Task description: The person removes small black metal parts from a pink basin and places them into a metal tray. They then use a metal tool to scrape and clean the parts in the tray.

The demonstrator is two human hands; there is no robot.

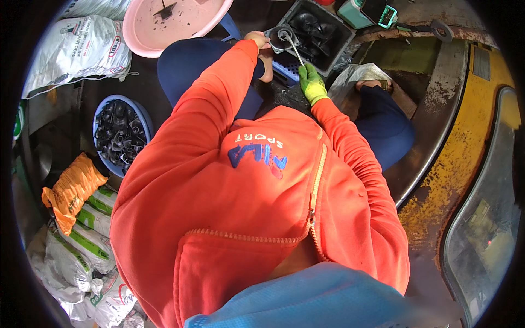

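You are holding a small grey metal part point(282, 37) with a round opening, just over the near rim of a dark square bin point(333, 34) at the top of the view, and you are working a thin metal rod point(296, 50) into that opening. Your left hand point(260, 44), bare, is gripping the part from its left side with the fingers curled around it; your right hand point(311, 82), in a green glove, is closing around the lower end of the rod and steering its tip into the hole. By the look of it, the step in hand is clearing or probing the bore, and the next move is calling for a steady left grip while the rod is kept in line with the opening, since a tilt could jam it. The bin is holding black moulded pieces. To your left a blue round basket point(143, 117) is sitting full of similar dark pieces. Above it a pink basin point(143, 39) is lying with dark crumbs inside. A white printed sack point(71, 46) is resting at upper left; an orange bag point(71, 191) and several white sacks with green bands point(87, 240) are piling at lower left. A teal container point(358, 12) is standing beyond the bin.
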